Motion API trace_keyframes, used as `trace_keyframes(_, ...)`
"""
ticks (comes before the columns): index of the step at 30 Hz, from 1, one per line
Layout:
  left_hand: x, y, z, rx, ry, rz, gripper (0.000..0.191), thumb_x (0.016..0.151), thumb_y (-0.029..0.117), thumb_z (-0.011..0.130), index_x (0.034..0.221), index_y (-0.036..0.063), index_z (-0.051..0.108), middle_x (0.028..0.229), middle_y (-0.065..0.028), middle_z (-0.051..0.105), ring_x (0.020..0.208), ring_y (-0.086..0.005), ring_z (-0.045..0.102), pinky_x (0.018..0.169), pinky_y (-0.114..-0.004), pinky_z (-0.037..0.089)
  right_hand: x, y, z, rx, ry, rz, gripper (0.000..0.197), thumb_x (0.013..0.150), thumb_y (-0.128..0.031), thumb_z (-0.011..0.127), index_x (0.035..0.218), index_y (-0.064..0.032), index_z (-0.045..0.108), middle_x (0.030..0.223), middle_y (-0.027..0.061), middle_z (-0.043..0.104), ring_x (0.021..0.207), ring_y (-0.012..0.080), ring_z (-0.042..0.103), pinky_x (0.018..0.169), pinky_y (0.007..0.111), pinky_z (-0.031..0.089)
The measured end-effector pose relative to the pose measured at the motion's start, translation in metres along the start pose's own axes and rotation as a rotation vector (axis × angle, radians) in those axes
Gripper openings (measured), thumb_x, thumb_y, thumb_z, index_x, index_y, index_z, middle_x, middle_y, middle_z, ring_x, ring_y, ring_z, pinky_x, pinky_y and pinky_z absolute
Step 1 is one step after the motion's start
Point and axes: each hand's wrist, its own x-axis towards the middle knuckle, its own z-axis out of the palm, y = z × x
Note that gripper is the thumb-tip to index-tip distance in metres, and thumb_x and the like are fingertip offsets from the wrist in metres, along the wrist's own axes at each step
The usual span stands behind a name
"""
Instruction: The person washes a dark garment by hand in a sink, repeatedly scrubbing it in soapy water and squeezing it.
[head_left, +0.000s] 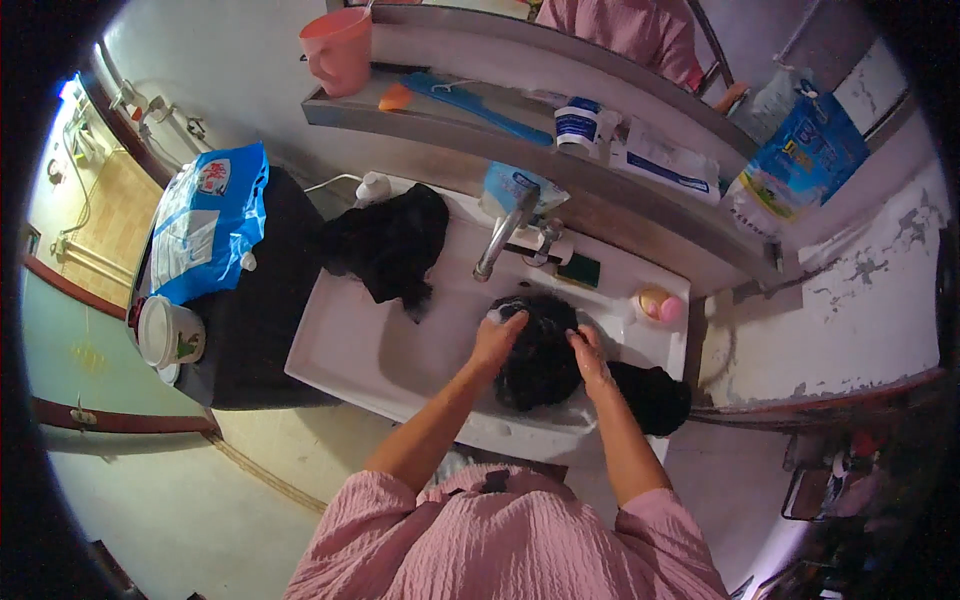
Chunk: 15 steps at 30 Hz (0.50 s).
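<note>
A wet black cloth (538, 367) is bunched up in the white ceramic washbasin (330, 349), with some white foam on it. My left hand (500, 334) grips its upper left side, and foam shows beside the fingers. On its right side my right hand (589, 352) holds the fabric between thumb and fingers. A second black cloth (397, 236) drapes over the basin's back left corner. Another dark cloth (649, 397) lies over the front right rim, beside my right forearm. The chrome faucet (502, 236) stands behind the basin, its spout above and left of the bunched cloth.
A green scouring pad (579, 270) and a dish with pink soap (661, 305) sit on the rim. Above, the shelf (450, 139) bears a pink mug (341, 52) and a blue brush (480, 109). At left stand a blue bag (214, 225) and a white tub (171, 331).
</note>
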Motion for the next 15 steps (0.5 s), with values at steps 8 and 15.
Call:
trace_keyframes(8, -0.083, 0.050, 0.074, 0.901, -0.289, 0.239, 0.041, 0.075, 0.045, 0.055, 0.072, 0.0047, 0.063, 0.072, -0.0159, 0.061, 0.069, -0.0313, 0.059, 0.058, -0.041, 0.046, -0.051, -0.042, 0.029, 1.148, -0.403, 0.322, 0.063, 0.081, -0.054, 0.043, 0.127, -0.0126, 0.037, 0.124, 0.0042, 0.042, 0.111, 0.0252, 0.041, 0.088, 0.041, 0.039)
trace_keyframes(15, -0.009, 0.002, 0.002, 1.212, 0.208, 0.314, 0.019, 0.075, 0.026, 0.052, 0.070, 0.0082, 0.057, 0.070, -0.0117, 0.059, 0.059, -0.0326, 0.059, 0.050, -0.042, 0.047, -0.069, -0.076, 0.061, 0.890, -0.063, 0.393, 0.052, 0.082, -0.043, 0.045, 0.123, -0.0110, 0.041, 0.119, 0.0082, 0.046, 0.104, 0.0249, 0.048, 0.090, 0.039, 0.038)
